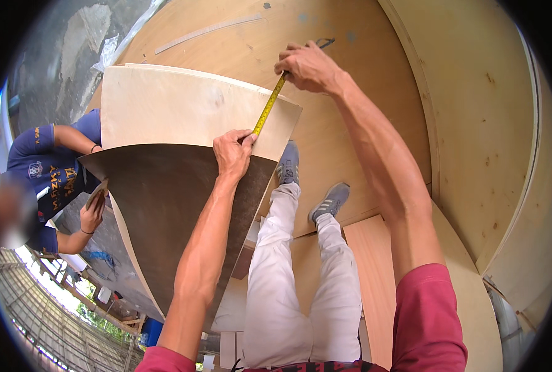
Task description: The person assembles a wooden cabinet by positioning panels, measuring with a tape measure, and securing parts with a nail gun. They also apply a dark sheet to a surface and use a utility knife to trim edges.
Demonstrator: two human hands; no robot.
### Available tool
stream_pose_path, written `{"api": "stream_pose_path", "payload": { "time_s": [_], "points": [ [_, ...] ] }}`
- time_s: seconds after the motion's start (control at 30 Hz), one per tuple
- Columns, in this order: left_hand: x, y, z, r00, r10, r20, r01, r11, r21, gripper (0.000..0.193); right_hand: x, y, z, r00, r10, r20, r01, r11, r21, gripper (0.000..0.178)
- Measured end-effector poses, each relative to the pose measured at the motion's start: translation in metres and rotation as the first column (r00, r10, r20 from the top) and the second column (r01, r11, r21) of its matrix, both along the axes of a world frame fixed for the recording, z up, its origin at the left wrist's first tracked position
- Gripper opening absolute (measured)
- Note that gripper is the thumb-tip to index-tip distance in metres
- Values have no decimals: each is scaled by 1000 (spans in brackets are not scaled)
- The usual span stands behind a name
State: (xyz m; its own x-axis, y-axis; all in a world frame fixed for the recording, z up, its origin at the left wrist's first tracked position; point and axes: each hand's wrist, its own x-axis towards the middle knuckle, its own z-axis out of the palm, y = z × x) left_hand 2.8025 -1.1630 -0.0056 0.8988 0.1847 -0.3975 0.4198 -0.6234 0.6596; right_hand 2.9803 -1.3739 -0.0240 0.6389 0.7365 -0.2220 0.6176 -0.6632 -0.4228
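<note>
A yellow tape measure [268, 115] stretches between my two hands across the corner of a pale plywood sheet [176, 105]. My left hand [233, 152] pinches the tape's lower end where the pale sheet meets a dark brown panel [183, 198]. Farther off and to the right, my right hand [308, 67] is closed round the other end, beyond the sheet's edge. A dark strap or clip [325, 43] sticks out past its fingers. The tape's case is mostly hidden in that hand.
At the left a co-worker in a navy shirt [52, 173] stands by the panel, holding a small brown piece [97, 192]. Large plywood boards [480, 111] stand on the right. A thin strip [207, 31] lies on the far board. A reddish plank [372, 260] lies beside my legs.
</note>
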Motion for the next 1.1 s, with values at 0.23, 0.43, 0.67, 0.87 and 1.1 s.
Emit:
{"api": "stream_pose_path", "payload": {
  "time_s": [0.23, 0.43, 0.67, 0.87, 1.1],
  "points": [
    [7, 11, 8, 976, -179, -122, 184, 983, 28, 16, 15, -5, 4, 999, 30, 30, -29, 999, -19, 9],
    [-6, 16, -2, 963, -271, -8, 268, 944, 191, 17, 10, 2, 1, 999, 43, 13, -42, 996, -77, 9],
    [-9, 9, -6, 995, -72, -64, 72, 997, -2, 12, 12, 2, -15, 1000, 24, 13, -24, 999, 31, 5],
    [-9, 9, -10, 998, -26, -64, 26, 1000, -5, 11, 20, -7, -16, 999, 20, 31, -19, 999, -34, 11],
    [-3, 3, -6, 981, 56, -186, -76, 991, -107, 9, 29, -6, -11, 999, 38, 35, -36, 998, -50, 10]
  ]
}}
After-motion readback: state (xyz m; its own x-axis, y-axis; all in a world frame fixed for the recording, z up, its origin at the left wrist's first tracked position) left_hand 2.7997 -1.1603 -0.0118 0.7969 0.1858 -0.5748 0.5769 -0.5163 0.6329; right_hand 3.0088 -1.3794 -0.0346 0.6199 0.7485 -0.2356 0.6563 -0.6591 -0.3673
